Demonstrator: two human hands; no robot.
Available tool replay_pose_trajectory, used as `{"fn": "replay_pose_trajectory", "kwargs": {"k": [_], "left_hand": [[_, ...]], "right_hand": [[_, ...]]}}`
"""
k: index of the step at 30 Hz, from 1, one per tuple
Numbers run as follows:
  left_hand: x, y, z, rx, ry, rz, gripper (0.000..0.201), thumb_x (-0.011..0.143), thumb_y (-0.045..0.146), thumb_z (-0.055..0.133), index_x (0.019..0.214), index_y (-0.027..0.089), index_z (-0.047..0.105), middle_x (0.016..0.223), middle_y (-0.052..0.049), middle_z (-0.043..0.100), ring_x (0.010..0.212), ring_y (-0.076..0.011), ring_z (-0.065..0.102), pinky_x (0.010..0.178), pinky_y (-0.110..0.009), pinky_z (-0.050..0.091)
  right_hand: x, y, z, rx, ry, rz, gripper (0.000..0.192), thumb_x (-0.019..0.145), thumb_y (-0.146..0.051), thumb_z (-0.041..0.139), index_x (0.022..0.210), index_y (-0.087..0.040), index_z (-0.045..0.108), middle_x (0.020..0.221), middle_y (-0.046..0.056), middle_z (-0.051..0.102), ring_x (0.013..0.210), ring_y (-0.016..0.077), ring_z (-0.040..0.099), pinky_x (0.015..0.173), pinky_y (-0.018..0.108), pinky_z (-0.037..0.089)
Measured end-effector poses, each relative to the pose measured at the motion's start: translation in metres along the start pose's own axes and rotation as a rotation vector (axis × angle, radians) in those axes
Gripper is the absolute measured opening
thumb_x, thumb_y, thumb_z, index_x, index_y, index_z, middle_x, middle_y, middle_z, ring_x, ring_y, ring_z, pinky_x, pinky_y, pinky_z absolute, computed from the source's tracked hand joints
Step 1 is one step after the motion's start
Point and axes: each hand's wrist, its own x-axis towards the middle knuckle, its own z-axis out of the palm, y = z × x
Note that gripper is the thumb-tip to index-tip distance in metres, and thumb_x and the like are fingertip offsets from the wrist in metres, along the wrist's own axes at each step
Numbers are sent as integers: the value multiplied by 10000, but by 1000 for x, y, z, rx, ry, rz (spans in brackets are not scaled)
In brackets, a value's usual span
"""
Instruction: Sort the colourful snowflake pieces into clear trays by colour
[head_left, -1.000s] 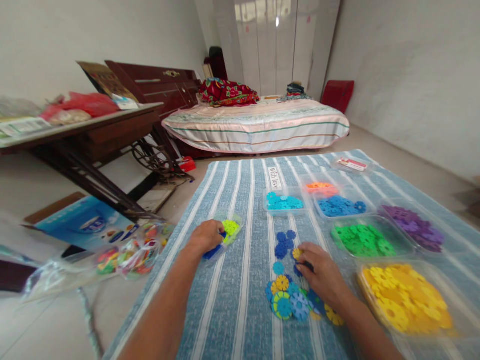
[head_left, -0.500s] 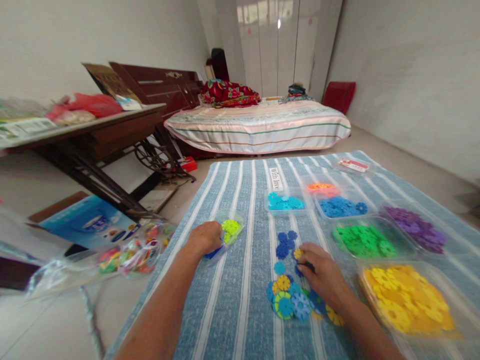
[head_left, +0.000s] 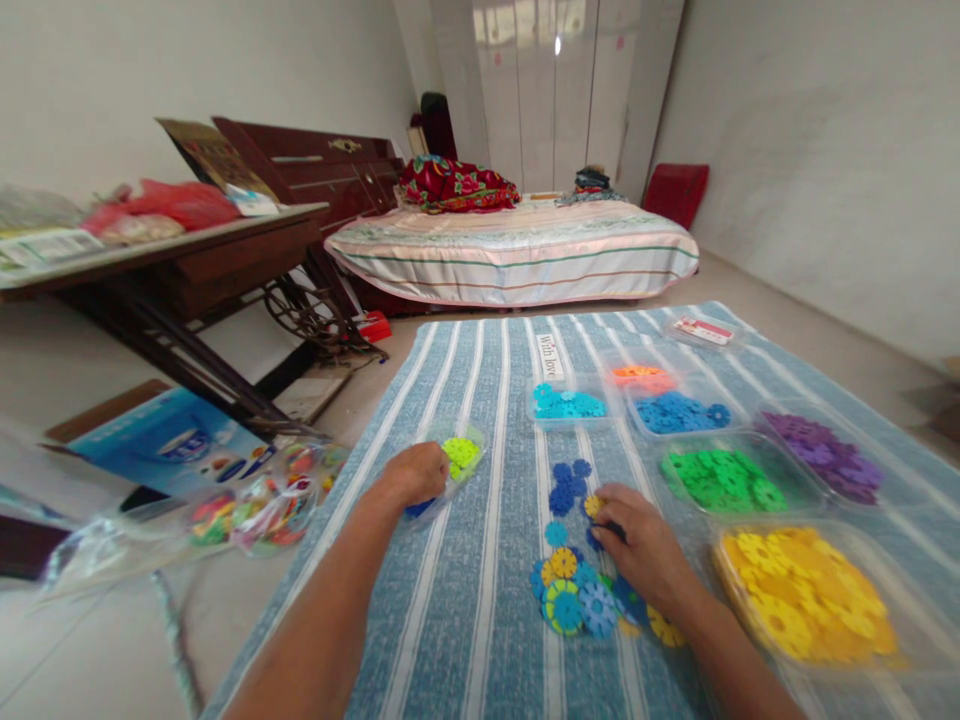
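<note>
While the left hand (head_left: 411, 474) closes on a dark blue plastic piece (head_left: 418, 508) beside the clear tub of lime-green discs (head_left: 462, 455), the right hand (head_left: 646, 545) rests curled over the loose pile of blue and yellow snowflake discs (head_left: 571, 590). That pile lies directly under and left of the right hand, well right of the left; whether it grips one cannot be told.

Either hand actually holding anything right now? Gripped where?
Left hand covers a dark blue piece at the clear tray of lime discs; grip hidden. Right hand pinches a dark blue disc by its edge.

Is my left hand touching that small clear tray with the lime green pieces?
Touching. The head view shows the left hand resting on the near end of the small clear tray, its fingers over a dark blue piece there.
</note>
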Motion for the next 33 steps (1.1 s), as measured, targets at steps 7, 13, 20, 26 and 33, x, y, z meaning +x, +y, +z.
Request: {"fn": "replay_pose_trajectory", "kwargs": {"k": [7,13,20,26,33], "left_hand": [[0,-2,3,-40,27,10,203,622,134,536,705,195,711,768,-42,717,723,-173,641,614,-220,421],[-2,-2,0,-111,78,29,184,666,160,541,729,212,706,746,-8,702,724,-157,631,629,-214,412],[-59,20,-17,-403,298,140,248,805,319,448,777,191,659,690,-1,645,669,-145,576,629,-234,405],[-92,93,23,-876,93,435,225,733,284,559,913,185,650,807,9,635,678,-109,545,639,-214,426],[-93,112,46,-1059,-120,402,180,752,268,492,786,166,637,593,36,538,563,-101,498,542,-213,382]], "right_hand": [[1,-1,0,29,32,5,84,747,-178,555,716,-217,622,1044,73,646,1063,236,559,943,416,430],[1,-8,-4,161,35,79,96,742,-214,567,669,-220,628,1042,71,647,1043,229,568,940,406,423],[2,-25,-15,405,116,235,153,752,-317,604,637,-220,635,1130,69,644,1086,234,568,979,396,396],[-1,-48,-20,553,29,240,191,778,-368,617,658,-220,638,1157,55,644,1105,233,562,991,383,380],[-7,-55,-13,564,4,147,189,801,-366,604,684,-228,661,1101,57,672,1060,224,592,960,365,425]]}}
